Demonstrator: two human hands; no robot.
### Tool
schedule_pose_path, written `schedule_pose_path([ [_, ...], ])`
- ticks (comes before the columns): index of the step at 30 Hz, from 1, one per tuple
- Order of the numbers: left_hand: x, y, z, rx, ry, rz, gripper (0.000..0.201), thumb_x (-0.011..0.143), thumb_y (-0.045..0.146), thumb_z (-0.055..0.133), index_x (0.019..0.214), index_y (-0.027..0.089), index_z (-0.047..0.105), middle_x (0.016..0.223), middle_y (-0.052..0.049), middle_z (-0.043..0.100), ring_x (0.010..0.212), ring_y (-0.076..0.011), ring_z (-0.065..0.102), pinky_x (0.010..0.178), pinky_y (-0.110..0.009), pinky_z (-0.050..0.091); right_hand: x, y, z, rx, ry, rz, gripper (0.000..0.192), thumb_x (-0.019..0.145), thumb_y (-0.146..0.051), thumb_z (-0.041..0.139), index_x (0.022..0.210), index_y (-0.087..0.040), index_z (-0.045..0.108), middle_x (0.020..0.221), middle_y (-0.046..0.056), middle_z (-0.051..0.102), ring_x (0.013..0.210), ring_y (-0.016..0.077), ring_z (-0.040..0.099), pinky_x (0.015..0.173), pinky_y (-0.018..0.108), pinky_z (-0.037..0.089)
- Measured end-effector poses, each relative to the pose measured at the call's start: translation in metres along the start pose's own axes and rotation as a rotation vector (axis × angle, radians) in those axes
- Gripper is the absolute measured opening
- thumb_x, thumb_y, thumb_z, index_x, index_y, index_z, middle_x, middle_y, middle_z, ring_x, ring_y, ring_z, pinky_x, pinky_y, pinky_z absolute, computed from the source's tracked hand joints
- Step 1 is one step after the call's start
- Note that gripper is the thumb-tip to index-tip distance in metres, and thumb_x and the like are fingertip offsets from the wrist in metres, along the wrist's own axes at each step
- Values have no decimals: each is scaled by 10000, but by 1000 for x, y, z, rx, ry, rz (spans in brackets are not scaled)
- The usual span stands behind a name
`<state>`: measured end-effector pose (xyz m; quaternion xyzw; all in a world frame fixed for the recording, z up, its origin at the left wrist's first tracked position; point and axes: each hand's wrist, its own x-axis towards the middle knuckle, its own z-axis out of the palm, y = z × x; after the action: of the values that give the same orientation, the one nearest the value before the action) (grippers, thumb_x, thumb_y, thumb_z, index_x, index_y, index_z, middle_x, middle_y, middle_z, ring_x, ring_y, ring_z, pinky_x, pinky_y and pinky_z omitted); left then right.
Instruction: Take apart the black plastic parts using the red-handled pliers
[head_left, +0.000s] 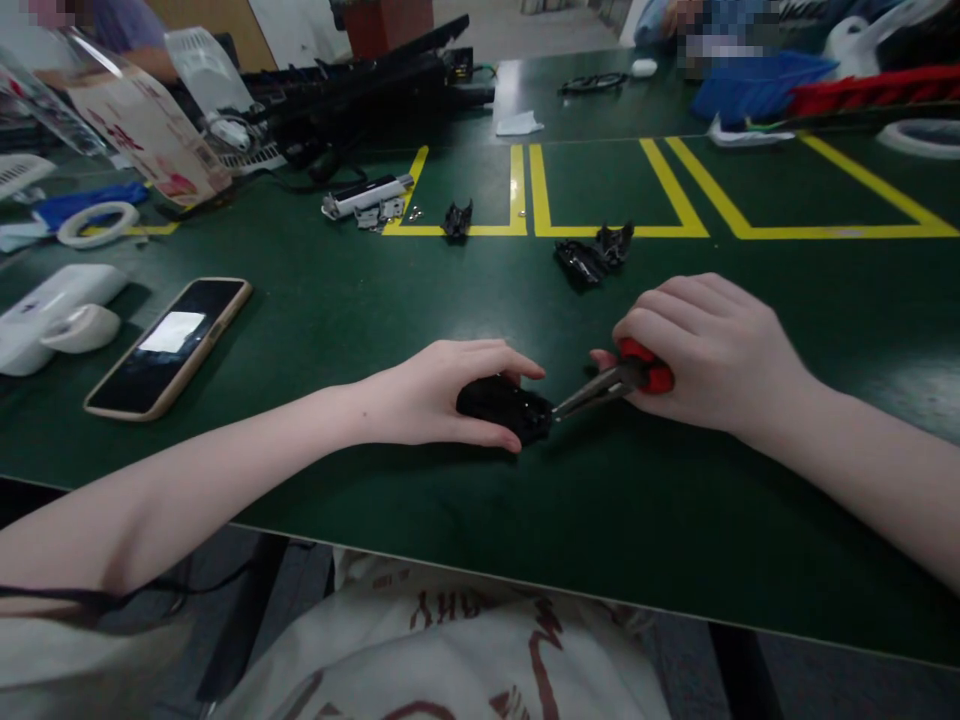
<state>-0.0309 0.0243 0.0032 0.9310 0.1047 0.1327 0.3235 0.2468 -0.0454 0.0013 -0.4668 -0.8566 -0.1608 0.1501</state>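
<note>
Fingers of the left hand (442,395) curl over a small black plastic part (504,408), thumb along its near side and index finger across the top, pinning it flat to the green table (375,330). The right hand (709,350) is closed in a fist around the red handles of a pair of needle-nose pliers (611,382), whose slim metal nose points toward 8 o'clock and meets the part's right end; whether the tips are actually biting into it or only touching is hard to tell at this size.

The part lies just right of the left fingertips and at 9 o'clock from the right hand, its long axis running roughly 10 to 4 o'clock, nearly in line with the pliers. The left hand is the nearer one, resting on it.

The table's near edge passes at 6 o'clock, close below the part. At 12 to 1 o'clock lie more loose black parts (592,255), well apart, with yellow tape lines (525,190) beyond. A smartphone (171,345) lies at 9 o'clock, well clear of the left forearm.
</note>
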Motion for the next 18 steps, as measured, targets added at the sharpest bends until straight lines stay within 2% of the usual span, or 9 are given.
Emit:
schedule_pose_path([
  [7,1,8,0,-80,-61,-55,349,849,396,758,1104,169,687,974,-28,733,841,-146,670,710,-234,473,-2,4,4,29,37,11,144,881,-360,561,807,-239,531,823,80,605,824,252,542,721,416,453],
  [13,1,10,1,70,-120,-64,388,865,486,718,1131,205,685,982,-29,739,837,-159,661,716,-244,449,-2,4,4,-42,-1,-88,140,905,-351,534,830,-234,544,869,87,618,854,253,553,720,411,457],
  [18,1,9,2,157,-141,-77,405,881,527,682,1149,224,667,960,-19,738,760,-147,632,671,-247,403,1,0,0,-73,-70,-58,170,896,-372,537,782,-246,534,830,77,608,873,261,555,752,432,462],
])
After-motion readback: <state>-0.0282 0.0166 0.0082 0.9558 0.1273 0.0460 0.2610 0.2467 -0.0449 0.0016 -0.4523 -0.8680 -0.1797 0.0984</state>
